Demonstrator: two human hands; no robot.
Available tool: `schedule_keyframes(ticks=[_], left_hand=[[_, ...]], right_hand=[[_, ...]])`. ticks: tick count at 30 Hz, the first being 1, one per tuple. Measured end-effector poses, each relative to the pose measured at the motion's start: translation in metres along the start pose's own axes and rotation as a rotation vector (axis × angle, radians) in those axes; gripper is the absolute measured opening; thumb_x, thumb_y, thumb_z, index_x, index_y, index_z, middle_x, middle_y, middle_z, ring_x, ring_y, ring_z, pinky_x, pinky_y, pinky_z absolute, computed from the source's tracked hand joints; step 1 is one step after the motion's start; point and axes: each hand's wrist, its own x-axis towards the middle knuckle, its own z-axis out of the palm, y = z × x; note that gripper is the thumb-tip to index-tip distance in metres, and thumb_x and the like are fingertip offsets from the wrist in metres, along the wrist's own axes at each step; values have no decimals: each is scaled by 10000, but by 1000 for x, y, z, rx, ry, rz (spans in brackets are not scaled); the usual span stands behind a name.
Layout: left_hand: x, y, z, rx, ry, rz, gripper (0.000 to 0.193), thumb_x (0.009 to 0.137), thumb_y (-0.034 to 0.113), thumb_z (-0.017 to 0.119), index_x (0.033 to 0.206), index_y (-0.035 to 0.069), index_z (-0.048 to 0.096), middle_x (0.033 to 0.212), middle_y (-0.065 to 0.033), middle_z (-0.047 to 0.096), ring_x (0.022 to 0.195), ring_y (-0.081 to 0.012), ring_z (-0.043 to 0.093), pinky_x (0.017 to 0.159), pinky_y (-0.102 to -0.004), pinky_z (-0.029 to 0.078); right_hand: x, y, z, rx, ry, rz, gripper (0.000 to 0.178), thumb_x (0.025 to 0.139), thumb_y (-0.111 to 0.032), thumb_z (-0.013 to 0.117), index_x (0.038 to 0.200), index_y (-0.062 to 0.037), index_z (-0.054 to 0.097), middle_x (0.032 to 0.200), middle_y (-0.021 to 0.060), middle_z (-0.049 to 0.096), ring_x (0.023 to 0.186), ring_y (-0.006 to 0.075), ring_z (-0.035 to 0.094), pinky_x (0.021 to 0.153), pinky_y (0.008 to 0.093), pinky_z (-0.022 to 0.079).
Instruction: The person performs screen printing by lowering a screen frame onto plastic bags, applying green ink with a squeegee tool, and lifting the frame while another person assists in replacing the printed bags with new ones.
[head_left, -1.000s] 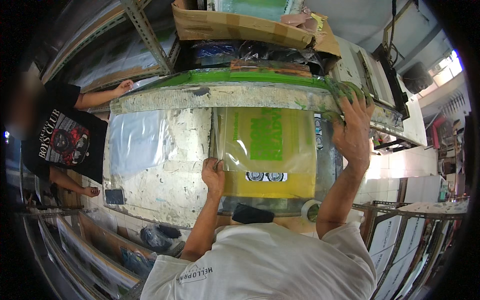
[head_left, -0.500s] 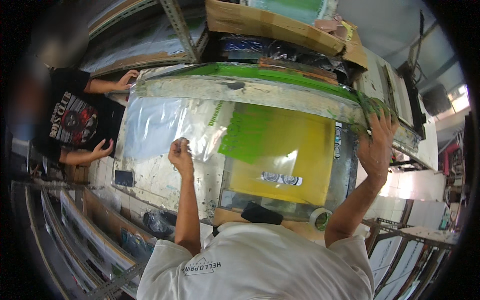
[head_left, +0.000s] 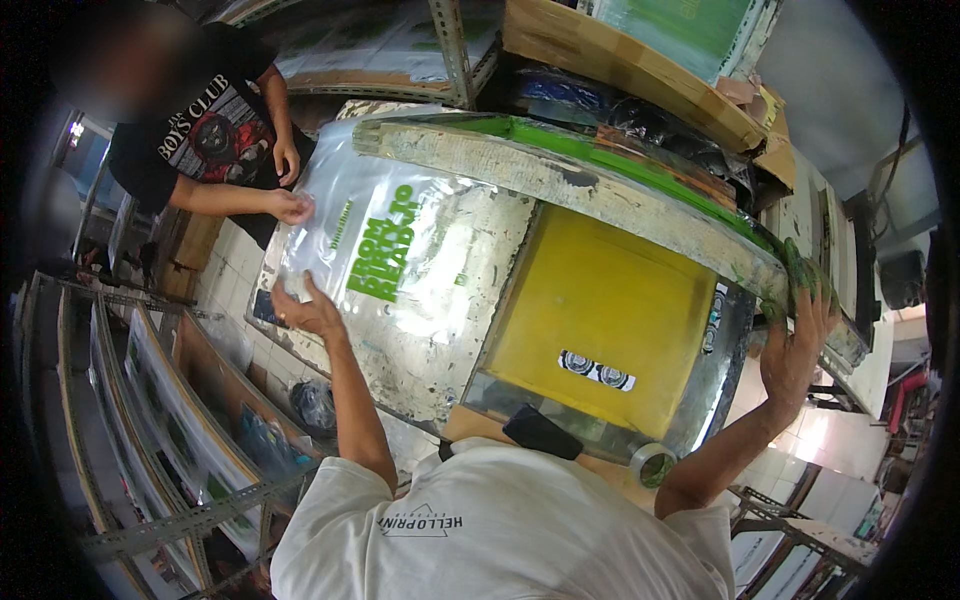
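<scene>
A clear plastic sheet (head_left: 312, 240) with green print lies across the left part of the worktable (head_left: 440, 375). My left hand (head_left: 312, 310) is at the sheet's near left corner, thumb and fingers apart. A co-worker's hand (head_left: 292, 207) pinches the sheet's left edge. At right, my right hand (head_left: 795, 335), green-stained at the fingertips, grips the end of a long, raised screen frame (head_left: 640, 205) with green ink along it. Below the frame a yellow panel (head_left: 610, 290) is set into the table, with a small black-and-white printed strip (head_left: 597, 370) on it.
On the near edge are a black phone-like object (head_left: 542, 432) and a tape roll (head_left: 652, 465). Upright framed panels (head_left: 150, 380) stand in a rack at lower left. A cardboard box (head_left: 640, 75) sits behind the frame. The co-worker (head_left: 215, 125) stands at the far left.
The printed sheet has come off the yellow panel and moved left with my left hand, whose fingers have parted. The co-worker's hand now pinches it. My right hand stays on the frame.
</scene>
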Motion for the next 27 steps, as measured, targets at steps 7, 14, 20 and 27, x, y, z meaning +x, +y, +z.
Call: schedule_keyframes(ticks=[7, 14, 20, 27], left_hand=[[-51, 52, 12, -192, -580, 289, 263, 791, 176, 691, 1034, 77, 667, 1016, -102, 645, 962, -299, 565, 824, -374, 410], [-79, 3, 53, -61, -709, 30, 121, 791, 146, 658, 870, 73, 713, 931, -89, 638, 876, -281, 585, 743, -383, 458], [-54, 42, 55, -372, -667, -53, 31, 752, 54, 686, 776, 36, 678, 799, -95, 646, 689, -259, 616, 629, -330, 472], [-81, 161, -3, -797, -1387, 116, 494, 873, 326, 611, 1304, 105, 513, 1309, -86, 534, 1214, -271, 471, 1002, -428, 366]], right_hand=[[3, 2, -2, -1, -35, -25, 528, 748, 3, 557, 1270, 29, 476, 1376, 230, 413, 1325, 389, 312, 1120, 523, 136], [0, 9, 6, -5, 31, -47, 524, 732, -26, 565, 1250, 17, 496, 1342, 236, 448, 1304, 399, 342, 1097, 578, 148], [0, 8, 4, 11, 14, -32, 523, 729, -25, 566, 1247, 5, 501, 1341, 238, 447, 1308, 405, 336, 1097, 579, 146], [2, 6, 2, 15, 17, -28, 494, 706, -20, 574, 1196, 16, 521, 1299, 241, 481, 1277, 415, 370, 1095, 572, 158]])
